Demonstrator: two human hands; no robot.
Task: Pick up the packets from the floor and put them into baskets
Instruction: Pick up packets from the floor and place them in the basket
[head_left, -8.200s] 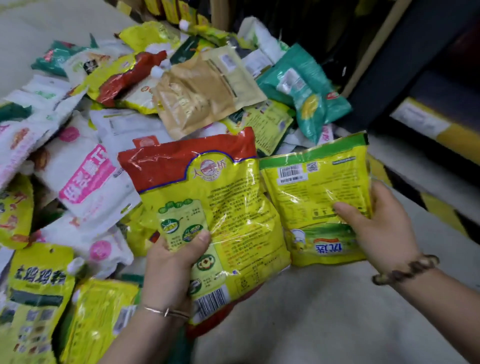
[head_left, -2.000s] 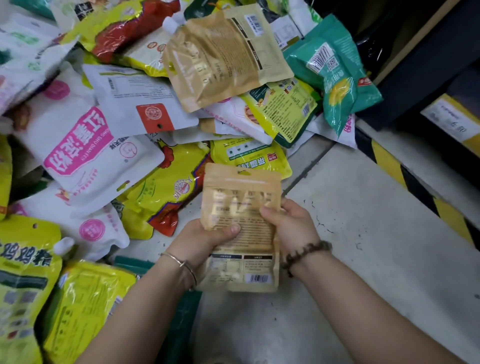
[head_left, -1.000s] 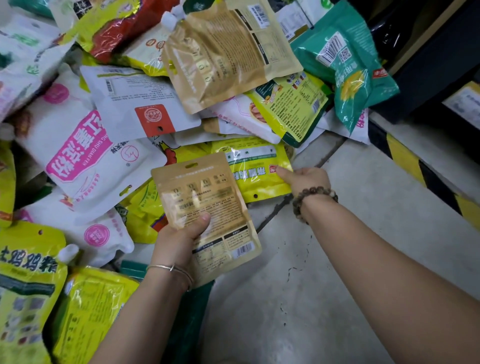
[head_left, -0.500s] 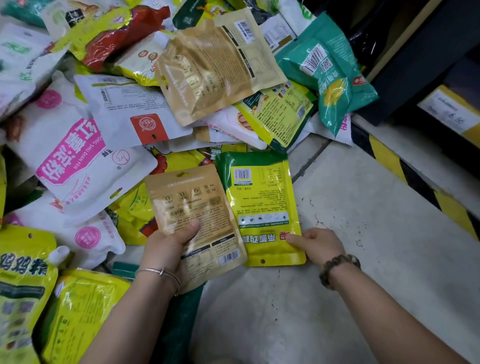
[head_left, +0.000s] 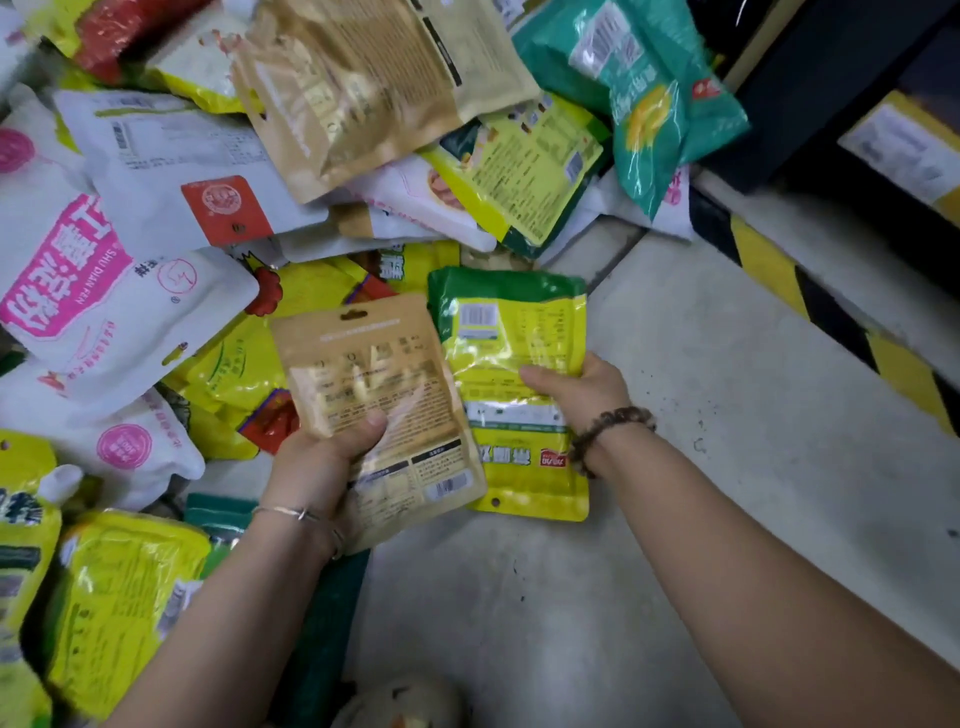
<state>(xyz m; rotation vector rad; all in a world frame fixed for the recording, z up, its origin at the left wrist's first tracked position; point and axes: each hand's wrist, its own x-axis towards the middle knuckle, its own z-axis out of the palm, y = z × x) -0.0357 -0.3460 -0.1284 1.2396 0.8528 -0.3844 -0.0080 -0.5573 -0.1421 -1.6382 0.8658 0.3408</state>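
My left hand (head_left: 319, 462) grips a tan paper pouch (head_left: 374, 374) by its lower half, thumb on its printed back. Right beside it my right hand (head_left: 582, 387) holds a yellow packet with a green top (head_left: 511, 322), thumb across its face and fingers behind its right edge. Both packets are lifted a little above the grey floor, side by side and almost touching. A big heap of packets (head_left: 171, 208) covers the floor behind and to the left of my hands. No basket shows in this view.
The heap holds a large gold pouch (head_left: 353, 88), a teal bag (head_left: 639, 98), white packets with pink print (head_left: 67, 280) and yellow packets (head_left: 114, 597) at the lower left. A yellow-black striped kerb (head_left: 810, 306) and dark shelving (head_left: 831, 78) run along the right. Bare concrete floor (head_left: 701, 415) lies right of my hands.
My right hand pulled the yellow-green packet out of the heap, turned it over and moved its grip up the packet's right side. The left hand kept hold of the tan pouch.
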